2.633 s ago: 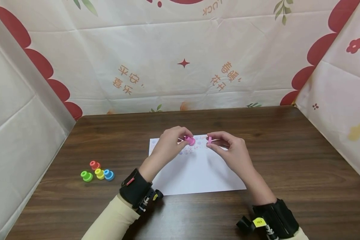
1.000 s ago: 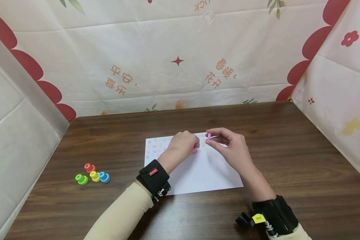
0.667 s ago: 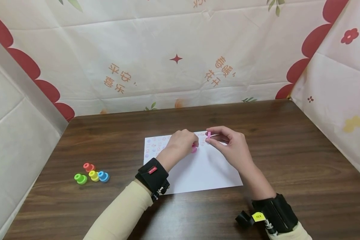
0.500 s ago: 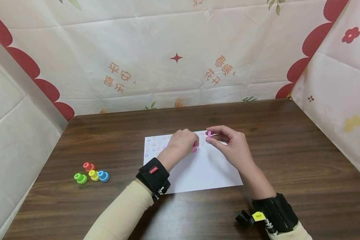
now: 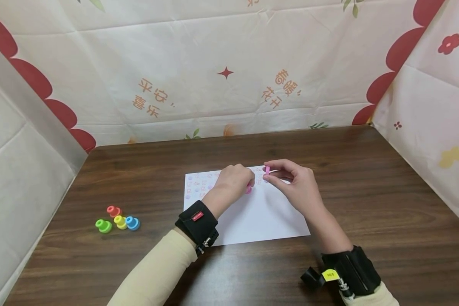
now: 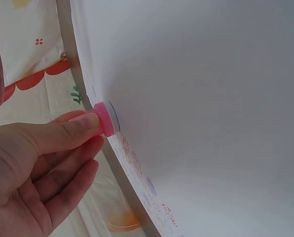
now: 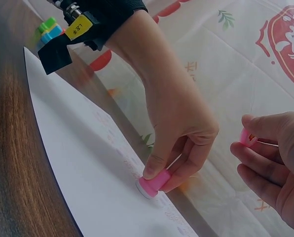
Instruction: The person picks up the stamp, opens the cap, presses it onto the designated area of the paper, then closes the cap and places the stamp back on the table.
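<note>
My left hand (image 5: 233, 180) pinches a pink toy stamp (image 6: 103, 120) between thumb and fingers. In the right wrist view the stamp stands with its pale face down at the white paper (image 5: 260, 221). Rows of small red and purple prints (image 5: 196, 185) run along the paper's far side, partly hidden by my left hand. My right hand (image 5: 296, 182) holds a small pink cap (image 5: 267, 170) between thumb and fingertips, over the paper's far right part. A little mark shows on this cap (image 7: 248, 137) in the right wrist view.
To the left on the brown wooden table (image 5: 153, 272) stand a red stamp (image 5: 114, 211), a green stamp (image 5: 103, 226), a yellow stamp (image 5: 120, 222) and a blue stamp (image 5: 132, 223), close together. A printed white cloth (image 5: 199, 51) hangs behind the table and at both sides.
My left hand has turned over and brought the pink stamp down to the paper, then stayed nearly still for the last second. My right hand keeps the cap in about the same place.
</note>
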Tool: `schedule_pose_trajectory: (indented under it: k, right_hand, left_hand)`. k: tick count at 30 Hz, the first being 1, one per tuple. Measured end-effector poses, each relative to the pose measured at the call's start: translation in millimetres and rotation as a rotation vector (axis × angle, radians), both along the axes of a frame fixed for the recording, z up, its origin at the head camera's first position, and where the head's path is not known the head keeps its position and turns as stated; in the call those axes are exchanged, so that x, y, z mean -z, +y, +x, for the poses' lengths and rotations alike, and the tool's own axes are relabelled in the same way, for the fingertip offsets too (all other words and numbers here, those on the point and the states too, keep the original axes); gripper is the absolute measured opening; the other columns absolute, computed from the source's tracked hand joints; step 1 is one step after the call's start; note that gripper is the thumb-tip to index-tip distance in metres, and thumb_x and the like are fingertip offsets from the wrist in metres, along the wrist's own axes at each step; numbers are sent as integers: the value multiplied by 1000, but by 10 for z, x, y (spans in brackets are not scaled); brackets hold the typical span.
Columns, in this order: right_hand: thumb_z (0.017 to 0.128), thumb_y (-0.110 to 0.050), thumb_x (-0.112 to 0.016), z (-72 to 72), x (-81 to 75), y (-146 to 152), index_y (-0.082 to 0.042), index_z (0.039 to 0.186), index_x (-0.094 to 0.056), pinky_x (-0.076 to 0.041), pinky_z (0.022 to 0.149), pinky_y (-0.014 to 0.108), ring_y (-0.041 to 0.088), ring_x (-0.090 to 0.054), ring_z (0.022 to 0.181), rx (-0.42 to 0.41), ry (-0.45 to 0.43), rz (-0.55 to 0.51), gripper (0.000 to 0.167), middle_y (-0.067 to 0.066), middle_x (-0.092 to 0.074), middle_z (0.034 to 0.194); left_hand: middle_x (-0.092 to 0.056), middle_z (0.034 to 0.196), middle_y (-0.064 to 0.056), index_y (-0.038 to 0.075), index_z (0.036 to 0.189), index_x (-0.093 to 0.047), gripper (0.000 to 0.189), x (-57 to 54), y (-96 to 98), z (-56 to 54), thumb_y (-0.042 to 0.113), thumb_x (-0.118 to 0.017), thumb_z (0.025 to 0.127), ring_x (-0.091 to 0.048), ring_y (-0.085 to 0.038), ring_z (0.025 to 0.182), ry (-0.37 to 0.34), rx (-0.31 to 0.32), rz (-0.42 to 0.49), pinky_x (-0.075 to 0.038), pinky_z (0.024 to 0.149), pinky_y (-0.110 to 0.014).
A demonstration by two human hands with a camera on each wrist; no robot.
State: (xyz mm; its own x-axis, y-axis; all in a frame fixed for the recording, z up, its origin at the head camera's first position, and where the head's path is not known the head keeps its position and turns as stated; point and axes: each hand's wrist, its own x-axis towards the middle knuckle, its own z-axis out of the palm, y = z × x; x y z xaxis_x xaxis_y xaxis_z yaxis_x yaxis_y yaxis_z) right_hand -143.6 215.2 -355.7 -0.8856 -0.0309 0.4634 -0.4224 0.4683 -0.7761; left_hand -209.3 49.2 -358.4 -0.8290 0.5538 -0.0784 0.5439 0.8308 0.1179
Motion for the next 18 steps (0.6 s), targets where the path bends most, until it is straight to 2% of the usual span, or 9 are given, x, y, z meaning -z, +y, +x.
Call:
schedule_pose_trajectory:
  k: [13, 18]
  right_hand:
    - [82, -3, -79, -17, -31, -17, 0, 109, -72, -54, 77, 10, -9, -65, 84, -16, -16, -9, 28, 16, -75, 99]
    - [82, -1, -79, -25, -44, -14, 2, 108, -71, -54, 77, 10, -9, -65, 84, -21, -20, -23, 28, 18, -75, 100]
  left_hand:
    - [-75, 96, 4, 21, 106, -75, 21, -5, 8, 1, 19, -80, 85, -60, -12, 77, 33, 14, -38, -52, 74, -23]
    - [-76, 101, 4, 21, 109, -75, 25, -14, 13, 13, 20, -80, 85, -61, -12, 79, 32, 20, -53, -53, 75, -23]
